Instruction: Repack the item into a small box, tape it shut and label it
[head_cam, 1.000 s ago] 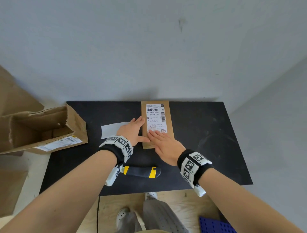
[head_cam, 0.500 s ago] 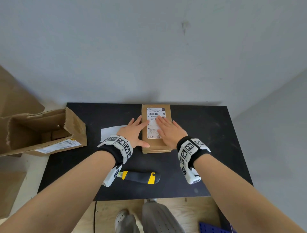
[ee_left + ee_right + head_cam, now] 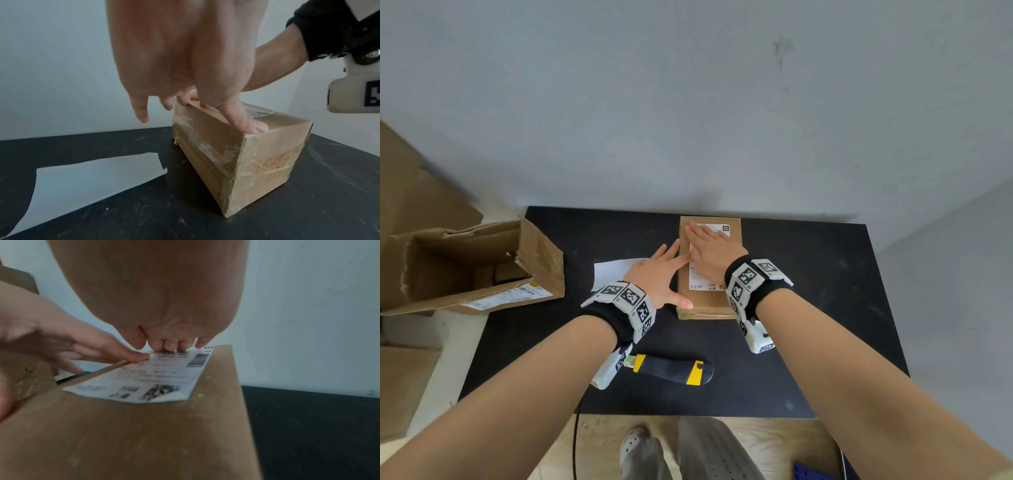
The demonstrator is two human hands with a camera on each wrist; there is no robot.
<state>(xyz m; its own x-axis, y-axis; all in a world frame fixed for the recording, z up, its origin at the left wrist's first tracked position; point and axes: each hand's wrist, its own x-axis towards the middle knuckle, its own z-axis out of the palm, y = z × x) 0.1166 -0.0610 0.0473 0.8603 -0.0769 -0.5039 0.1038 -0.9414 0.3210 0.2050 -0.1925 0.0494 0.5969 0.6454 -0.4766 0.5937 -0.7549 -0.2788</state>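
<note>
On the black table (image 3: 808, 308), head view: small box (image 3: 734, 240) sits mid-back, taped shut, label (image 3: 697, 277) on its top face. Right hand (image 3: 710, 248) lies flat on the label, fingers straight and together, tips at the label's far edge. Left hand (image 3: 657, 274) is spread flat beside the box's left side, index on the top edge, thumb on the near-left corner. Around: white backing sheet (image 3: 609, 270) left of the box, partly under the left hand; yellow-black knife (image 3: 671, 370) near the front edge, partly hidden by the left wrist band; torn open carton (image 3: 472, 260) on its side at the table's left end.

Left wrist view: thumb (image 3: 240, 116) presses the box (image 3: 257, 162) near its corner, other fingers straight, 2 of them on the top edge. Tape wraps the box end. Backing sheet (image 3: 88, 181) lies flat on the table, apart from the box.

Right wrist view: blurred. 4 fingertips (image 3: 170, 344) press the label (image 3: 144, 378) at its far end; the label's near-right corner is folded up. Left index touches the label's left edge.
</note>
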